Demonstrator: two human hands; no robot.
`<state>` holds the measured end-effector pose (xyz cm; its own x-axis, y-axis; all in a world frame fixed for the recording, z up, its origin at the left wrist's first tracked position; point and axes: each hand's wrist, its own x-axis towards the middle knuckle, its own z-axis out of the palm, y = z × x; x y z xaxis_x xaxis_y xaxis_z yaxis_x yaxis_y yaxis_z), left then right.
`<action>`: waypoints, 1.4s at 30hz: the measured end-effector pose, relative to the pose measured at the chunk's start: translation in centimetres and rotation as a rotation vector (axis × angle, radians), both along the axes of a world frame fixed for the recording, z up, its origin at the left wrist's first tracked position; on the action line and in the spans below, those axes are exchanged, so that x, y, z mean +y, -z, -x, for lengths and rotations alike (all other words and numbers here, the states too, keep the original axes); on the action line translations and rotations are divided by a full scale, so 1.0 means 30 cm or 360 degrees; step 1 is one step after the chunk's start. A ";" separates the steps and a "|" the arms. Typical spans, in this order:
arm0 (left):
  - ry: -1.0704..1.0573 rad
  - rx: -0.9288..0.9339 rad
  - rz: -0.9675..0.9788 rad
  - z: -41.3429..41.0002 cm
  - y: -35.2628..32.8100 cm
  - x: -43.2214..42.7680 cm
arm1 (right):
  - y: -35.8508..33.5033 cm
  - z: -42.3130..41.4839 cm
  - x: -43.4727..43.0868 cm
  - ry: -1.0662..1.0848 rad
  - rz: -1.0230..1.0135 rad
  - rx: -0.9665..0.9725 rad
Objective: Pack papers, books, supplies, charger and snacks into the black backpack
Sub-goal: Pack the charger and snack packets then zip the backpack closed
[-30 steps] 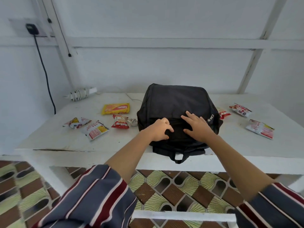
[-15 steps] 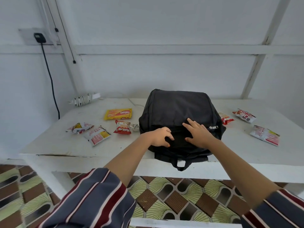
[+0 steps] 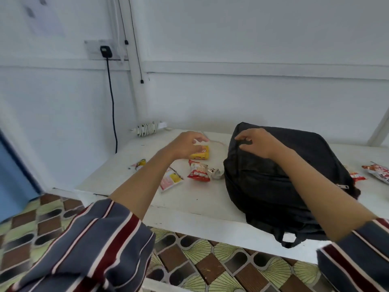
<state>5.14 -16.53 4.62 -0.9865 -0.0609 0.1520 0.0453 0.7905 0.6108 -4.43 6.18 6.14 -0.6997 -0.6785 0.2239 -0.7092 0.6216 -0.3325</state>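
Head view: left fingers [image 3: 190,137] curl over the yellow foil snack packet [image 3: 202,154] mid-frame, too blurred to tell the grip, left hand [image 3: 185,145] probably fetching it. Right fingers [image 3: 242,137], loosely bent and apart, touch the black fabric backpack [image 3: 273,178] lying centre-right on the white table [image 3: 200,199], likely steadying it.

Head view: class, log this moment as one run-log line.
left hand: above yellow pack, grasp unclear | right hand: on backpack top | snacks: unpacked on table
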 end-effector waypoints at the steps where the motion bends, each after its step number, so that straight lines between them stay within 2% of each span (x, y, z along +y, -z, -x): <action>1: -0.0015 -0.0011 0.0017 -0.009 -0.006 -0.056 | 0.001 0.004 -0.063 -0.0039 0.0023 -0.0004; 8: -0.0247 -0.0060 0.0063 -0.071 0.009 -0.438 | 0.046 0.029 -0.491 -0.0216 -0.0012 -0.0121; 15: -0.0311 -0.0150 0.0096 -0.085 0.047 -0.687 | 0.117 0.045 -0.757 -0.0300 -0.0104 -0.0217; 38: -0.0524 -0.0202 -0.0044 0.390 0.190 -1.133 | 0.217 0.567 -1.226 -0.0291 -0.0114 -0.0367; 42: -0.0526 -0.0254 0.0002 0.473 0.223 -1.185 | 0.247 0.624 -1.307 -0.0287 -0.0183 -0.0241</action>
<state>-9.05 -52.09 -2.06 -0.9249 -0.3802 -0.0019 -0.3084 0.7474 0.5885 -23.14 -33.02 -1.29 -0.5845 -0.8104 0.0402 -0.7597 0.5292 -0.3779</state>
